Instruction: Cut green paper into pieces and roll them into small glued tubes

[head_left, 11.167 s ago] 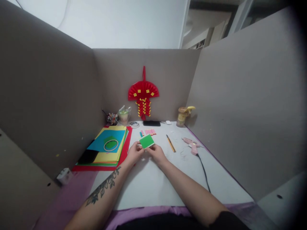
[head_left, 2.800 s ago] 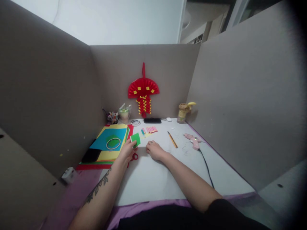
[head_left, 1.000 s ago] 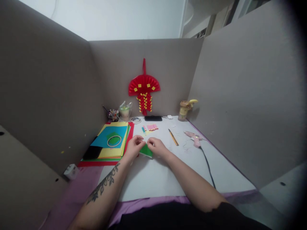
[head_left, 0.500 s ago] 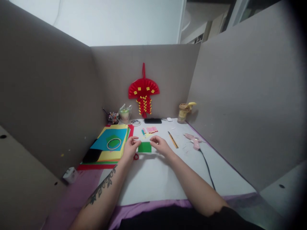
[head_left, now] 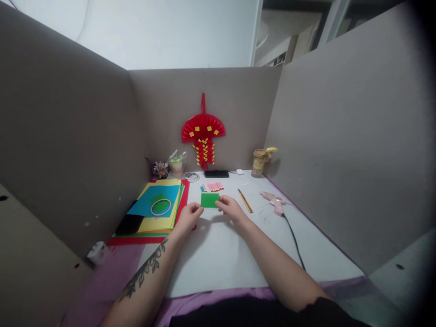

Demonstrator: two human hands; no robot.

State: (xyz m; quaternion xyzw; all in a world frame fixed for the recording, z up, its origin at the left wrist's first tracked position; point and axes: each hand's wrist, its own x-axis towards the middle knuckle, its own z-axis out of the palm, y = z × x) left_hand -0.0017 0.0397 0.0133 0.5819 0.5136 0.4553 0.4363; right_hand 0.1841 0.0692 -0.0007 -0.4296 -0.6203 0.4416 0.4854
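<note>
Pinching the green card (head_left: 210, 200), left fingers (head_left: 198, 209) clamp its lower-left corner and right fingers (head_left: 222, 204) its right edge.

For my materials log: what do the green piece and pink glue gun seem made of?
Green piece: probably matte paper or card, judging by its flat, glare-free face and straight edges.
Pink glue gun: likely plastic, by its moulded-looking body; gloss unclear.

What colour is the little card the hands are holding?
The little card is green, seen best in the head view.
</note>
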